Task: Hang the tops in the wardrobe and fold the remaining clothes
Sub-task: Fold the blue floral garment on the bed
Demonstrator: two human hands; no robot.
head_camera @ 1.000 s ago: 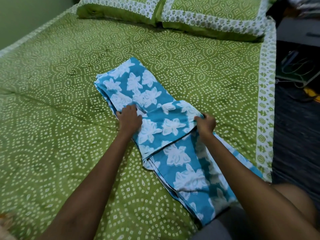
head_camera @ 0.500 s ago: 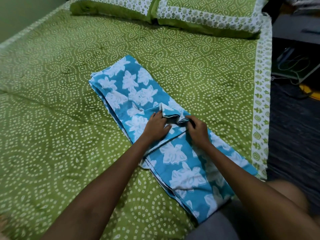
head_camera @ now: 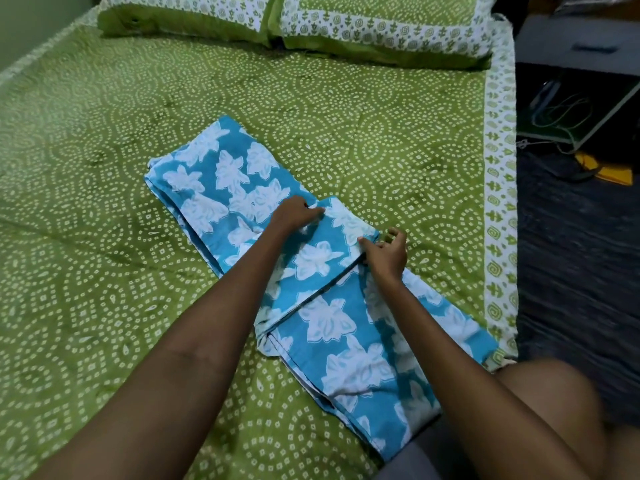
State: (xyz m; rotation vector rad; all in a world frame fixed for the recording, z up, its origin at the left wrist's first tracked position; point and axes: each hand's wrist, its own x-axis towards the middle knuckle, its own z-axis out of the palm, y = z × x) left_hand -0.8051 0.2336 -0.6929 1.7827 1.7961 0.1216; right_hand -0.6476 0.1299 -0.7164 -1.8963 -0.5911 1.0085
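A blue garment with white flowers [head_camera: 325, 317] lies lengthwise on the green bed [head_camera: 104, 271], its near end at the bed's front edge. A flap of it is folded over the middle. My left hand [head_camera: 294, 214] pinches the far corner of that flap with curled fingers. My right hand [head_camera: 386, 252] holds the flap's right edge between thumb and fingers, the other fingers spread above the cloth.
Two green pillows [head_camera: 284, 22] lie at the head of the bed. The bed's patterned border [head_camera: 498, 202] runs along the right, with dark floor beyond it. A low shelf with cables [head_camera: 568, 105] and a yellow item [head_camera: 606, 168] sit on that floor.
The folded flap has been spread flat and wider over the garment. My left hand moved farther up to its far corner and my right hand shifted out to its right edge.
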